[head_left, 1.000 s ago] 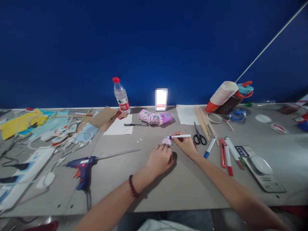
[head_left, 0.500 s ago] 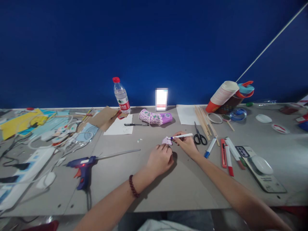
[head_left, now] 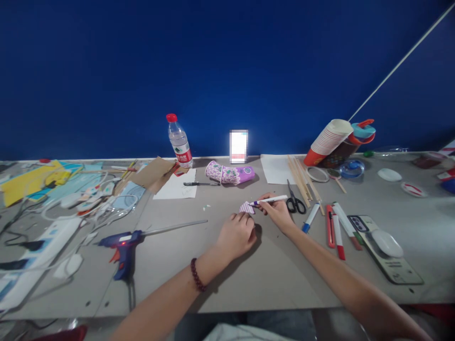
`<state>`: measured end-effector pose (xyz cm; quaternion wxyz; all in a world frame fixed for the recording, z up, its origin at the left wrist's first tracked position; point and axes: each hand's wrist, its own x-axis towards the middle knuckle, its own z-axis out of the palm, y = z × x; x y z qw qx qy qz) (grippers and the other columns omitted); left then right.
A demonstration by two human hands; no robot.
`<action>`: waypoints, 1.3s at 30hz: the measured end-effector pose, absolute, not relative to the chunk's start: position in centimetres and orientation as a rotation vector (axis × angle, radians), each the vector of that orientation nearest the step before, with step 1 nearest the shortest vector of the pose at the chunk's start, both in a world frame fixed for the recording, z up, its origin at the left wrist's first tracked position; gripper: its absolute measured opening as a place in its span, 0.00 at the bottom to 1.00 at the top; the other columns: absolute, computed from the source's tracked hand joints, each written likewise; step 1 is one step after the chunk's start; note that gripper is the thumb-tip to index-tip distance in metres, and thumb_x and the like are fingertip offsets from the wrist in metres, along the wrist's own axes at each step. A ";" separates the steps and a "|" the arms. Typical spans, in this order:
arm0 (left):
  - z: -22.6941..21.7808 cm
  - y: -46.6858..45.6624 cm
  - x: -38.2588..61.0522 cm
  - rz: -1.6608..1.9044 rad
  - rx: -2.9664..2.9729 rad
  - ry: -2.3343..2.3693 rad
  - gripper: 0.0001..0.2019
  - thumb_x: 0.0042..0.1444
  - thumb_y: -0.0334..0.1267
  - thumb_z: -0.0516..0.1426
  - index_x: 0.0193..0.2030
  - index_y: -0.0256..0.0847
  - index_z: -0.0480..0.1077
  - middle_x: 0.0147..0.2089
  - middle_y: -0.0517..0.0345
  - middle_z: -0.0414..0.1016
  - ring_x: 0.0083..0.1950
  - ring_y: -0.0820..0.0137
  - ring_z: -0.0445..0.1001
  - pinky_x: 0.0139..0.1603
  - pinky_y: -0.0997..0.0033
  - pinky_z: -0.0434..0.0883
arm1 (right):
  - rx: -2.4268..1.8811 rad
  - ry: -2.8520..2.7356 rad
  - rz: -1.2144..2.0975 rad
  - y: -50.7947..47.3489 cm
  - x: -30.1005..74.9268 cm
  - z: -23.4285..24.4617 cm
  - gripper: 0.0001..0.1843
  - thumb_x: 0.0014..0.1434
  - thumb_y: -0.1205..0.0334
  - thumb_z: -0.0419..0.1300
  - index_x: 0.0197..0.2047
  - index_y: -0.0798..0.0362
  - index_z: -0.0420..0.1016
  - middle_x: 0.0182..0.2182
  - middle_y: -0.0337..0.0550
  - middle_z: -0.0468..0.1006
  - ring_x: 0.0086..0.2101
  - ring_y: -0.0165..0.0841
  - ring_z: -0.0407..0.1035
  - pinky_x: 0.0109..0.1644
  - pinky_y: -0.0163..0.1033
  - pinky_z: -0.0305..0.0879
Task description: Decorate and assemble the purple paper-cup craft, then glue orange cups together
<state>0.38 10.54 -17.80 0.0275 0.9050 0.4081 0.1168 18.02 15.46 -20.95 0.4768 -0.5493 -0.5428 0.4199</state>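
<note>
A small white paper piece with purple stripes (head_left: 246, 207) lies on the grey table. My left hand (head_left: 237, 233) rests just in front of it, its curled fingertips pressing the paper's near edge. In my right hand (head_left: 275, 211) is a white marker with a purple tip (head_left: 272, 200), held in a writing grip. The marker's tip meets the right side of the striped piece. Behind the hands lies a curved purple patterned paper-cup shape (head_left: 230, 174). Black scissors (head_left: 295, 203) lie right of my right hand.
A glue gun (head_left: 124, 246) with a red light lies at left, near a power strip (head_left: 35, 260) and cables. A water bottle (head_left: 179, 142), lit phone screen (head_left: 239, 147) and stacked paper cups (head_left: 329, 142) stand at the back. Markers (head_left: 339, 237) and wooden sticks (head_left: 302, 180) lie right.
My right hand and the marker have shifted slightly to the right along the striped paper piece. My left hand stays in place.
</note>
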 end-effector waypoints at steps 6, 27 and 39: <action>-17.8 10.6 0.4 0.405 2.801 1.254 0.06 0.56 0.34 0.52 0.38 0.36 0.68 0.40 0.47 0.74 0.43 0.59 0.73 0.42 0.59 0.70 | -1.364 -1.288 1.068 15.3 17.7 -20.4 0.11 0.46 0.55 0.62 0.27 0.54 0.71 0.19 0.40 0.74 0.21 0.30 0.66 0.22 0.32 0.58; -17.8 10.5 0.4 0.456 2.804 1.252 0.05 0.56 0.34 0.52 0.37 0.37 0.68 0.38 0.47 0.74 0.43 0.59 0.73 0.41 0.59 0.70 | -1.363 -1.312 1.090 15.1 17.5 -19.7 0.07 0.45 0.58 0.59 0.23 0.53 0.69 0.17 0.37 0.72 0.20 0.29 0.65 0.22 0.32 0.59; -18.1 10.6 0.4 0.499 2.788 1.245 0.04 0.55 0.33 0.53 0.37 0.38 0.67 0.38 0.47 0.74 0.43 0.59 0.73 0.43 0.59 0.70 | -1.348 -1.334 1.102 15.0 17.7 -19.8 0.07 0.44 0.58 0.59 0.23 0.53 0.70 0.17 0.37 0.72 0.20 0.29 0.65 0.23 0.32 0.59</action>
